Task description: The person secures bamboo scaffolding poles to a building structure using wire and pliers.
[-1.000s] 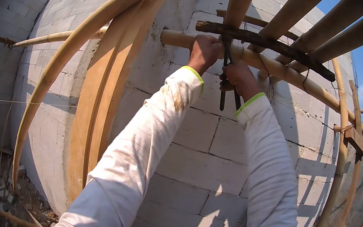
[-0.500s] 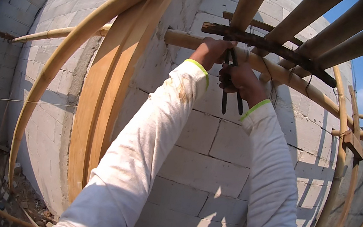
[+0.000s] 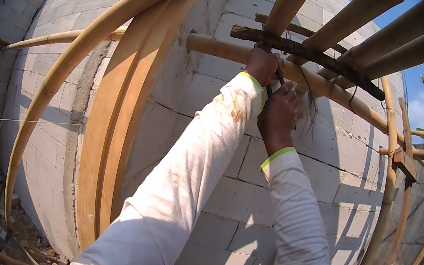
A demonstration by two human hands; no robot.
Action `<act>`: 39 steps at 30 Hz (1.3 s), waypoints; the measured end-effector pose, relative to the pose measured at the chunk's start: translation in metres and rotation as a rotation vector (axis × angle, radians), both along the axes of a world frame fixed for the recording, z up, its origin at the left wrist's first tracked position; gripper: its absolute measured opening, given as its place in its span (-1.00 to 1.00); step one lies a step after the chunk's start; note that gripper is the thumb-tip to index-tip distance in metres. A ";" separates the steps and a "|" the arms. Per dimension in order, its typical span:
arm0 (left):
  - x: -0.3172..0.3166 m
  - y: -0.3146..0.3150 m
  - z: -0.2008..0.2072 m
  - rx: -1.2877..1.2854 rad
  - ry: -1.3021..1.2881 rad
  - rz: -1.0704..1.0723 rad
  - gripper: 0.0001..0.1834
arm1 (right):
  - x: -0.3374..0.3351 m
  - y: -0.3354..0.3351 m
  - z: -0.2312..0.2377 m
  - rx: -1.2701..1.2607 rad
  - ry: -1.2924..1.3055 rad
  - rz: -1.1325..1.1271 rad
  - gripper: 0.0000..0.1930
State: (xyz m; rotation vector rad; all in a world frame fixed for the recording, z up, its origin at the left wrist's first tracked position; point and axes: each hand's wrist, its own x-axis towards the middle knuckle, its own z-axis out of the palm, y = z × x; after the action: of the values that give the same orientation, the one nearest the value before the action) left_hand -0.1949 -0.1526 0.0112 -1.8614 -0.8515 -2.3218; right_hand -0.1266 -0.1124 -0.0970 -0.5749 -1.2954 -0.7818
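My right hand (image 3: pixel 279 112) is wrapped round the handles of dark metal pincers (image 3: pixel 279 78), which point up toward a bamboo pole (image 3: pixel 318 84). Beside the pincers' head, my left hand (image 3: pixel 262 66) is closed against the front of that pole; what its fingers hold is hidden. Just above lies a dark, rough wooden stick (image 3: pixel 311 52), across the undersides of several bamboo poles (image 3: pixel 332 27) that slant overhead. Thin dark binding wire (image 3: pixel 312 106) hangs in loose strands to the right of my hands.
A pale block wall (image 3: pixel 202 197) stands close behind my hands. On the left are an upright wooden frame (image 3: pixel 121 113) and a curved bamboo pole (image 3: pixel 54 87), with a string (image 3: pixel 22 121) stretched across. More bamboo uprights (image 3: pixel 382 213) stand right. Rubble (image 3: pixel 17 224) lies lower left.
My right hand has shifted lower and turned, now covering the pincer handles that hung visible before. My left hand has moved slightly right and down, closer to it.
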 end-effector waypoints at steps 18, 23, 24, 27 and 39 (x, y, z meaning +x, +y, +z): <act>-0.031 -0.001 -0.003 -0.113 0.062 -0.165 -0.74 | 0.018 -0.019 -0.001 -0.790 -0.348 1.374 -0.61; -0.013 0.022 0.000 -0.005 0.063 -0.117 -0.78 | 0.003 -0.007 -0.015 -0.006 -0.093 0.147 -0.42; -0.010 0.026 0.003 0.005 -0.007 -0.045 -0.73 | 0.001 -0.012 -0.011 -0.156 -0.071 0.009 -0.35; 0.001 0.031 0.003 0.019 -0.077 0.039 -0.73 | 0.005 -0.007 0.002 -0.314 -0.068 0.176 -0.34; -0.031 -0.031 -0.010 -0.185 0.078 -0.051 -0.67 | -0.003 0.009 0.001 -0.899 -0.522 2.149 -0.70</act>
State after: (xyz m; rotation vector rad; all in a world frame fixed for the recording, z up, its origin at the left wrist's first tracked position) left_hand -0.2254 -0.1832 0.0009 -2.0526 -1.0533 -2.2511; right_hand -0.1292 -0.1039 -0.0964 0.5718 -1.7998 1.5603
